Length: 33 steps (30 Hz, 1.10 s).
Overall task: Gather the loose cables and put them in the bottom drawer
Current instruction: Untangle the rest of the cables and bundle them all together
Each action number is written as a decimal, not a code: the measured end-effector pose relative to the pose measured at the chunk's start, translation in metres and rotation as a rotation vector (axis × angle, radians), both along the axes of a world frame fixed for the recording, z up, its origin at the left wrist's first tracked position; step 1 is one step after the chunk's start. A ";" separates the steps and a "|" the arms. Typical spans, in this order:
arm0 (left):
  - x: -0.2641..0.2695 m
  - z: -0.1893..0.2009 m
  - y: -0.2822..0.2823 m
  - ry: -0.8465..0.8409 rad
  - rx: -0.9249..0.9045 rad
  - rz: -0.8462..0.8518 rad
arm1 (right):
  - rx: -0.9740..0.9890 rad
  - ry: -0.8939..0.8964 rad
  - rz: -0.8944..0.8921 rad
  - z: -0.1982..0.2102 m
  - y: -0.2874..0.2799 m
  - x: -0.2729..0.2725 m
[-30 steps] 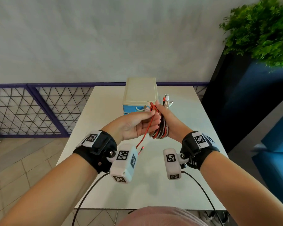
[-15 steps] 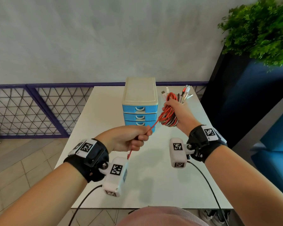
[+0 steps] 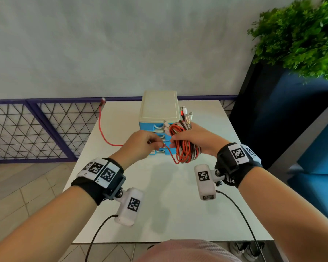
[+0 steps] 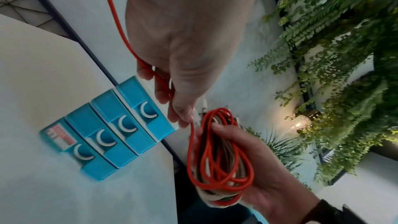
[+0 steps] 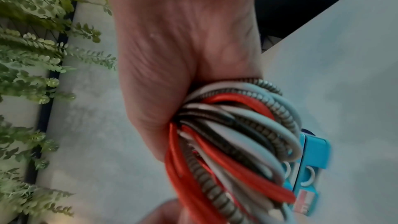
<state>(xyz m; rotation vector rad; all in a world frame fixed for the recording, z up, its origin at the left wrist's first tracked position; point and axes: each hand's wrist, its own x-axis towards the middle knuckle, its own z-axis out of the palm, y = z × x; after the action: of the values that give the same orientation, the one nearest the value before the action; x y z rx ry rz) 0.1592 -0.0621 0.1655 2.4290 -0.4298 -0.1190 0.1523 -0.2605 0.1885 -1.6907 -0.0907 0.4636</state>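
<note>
My right hand (image 3: 192, 138) grips a coiled bundle of red, white, grey and dark cables (image 3: 185, 150) (image 4: 217, 156) (image 5: 232, 135), plug ends sticking up past the fingers. My left hand (image 3: 142, 142) (image 4: 178, 81) pinches the loose red cable (image 3: 102, 129) beside the bundle; its tail arcs up and left in the air to a plug near the table's far left corner. Behind both hands stands the small drawer unit (image 3: 159, 108) (image 4: 112, 135) with a cream top and blue drawers, all shut. The hands and bundle hide most of the bottom drawer (image 3: 160, 152).
The white table (image 3: 169, 205) is bare in front of the hands. A purple wire-mesh railing (image 3: 36, 127) runs behind and left. A dark blue planter with a green plant (image 3: 299, 38) stands at the right. Wrist-camera cords hang off the near table edge.
My left hand has come back up to the bundle, laying another red loop on it. The red tail has swung up and out to the left. The right hand has dropped slightly.
</note>
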 end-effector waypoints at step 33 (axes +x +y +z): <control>-0.020 0.019 -0.030 0.932 -1.066 0.214 | 0.389 0.068 -0.107 -0.020 0.016 0.001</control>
<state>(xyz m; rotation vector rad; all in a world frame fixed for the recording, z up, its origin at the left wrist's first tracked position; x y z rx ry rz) 0.1389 -0.0921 0.1848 1.1595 0.1853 -0.6889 0.1536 -0.2444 0.1686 -1.2900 -0.0371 0.3936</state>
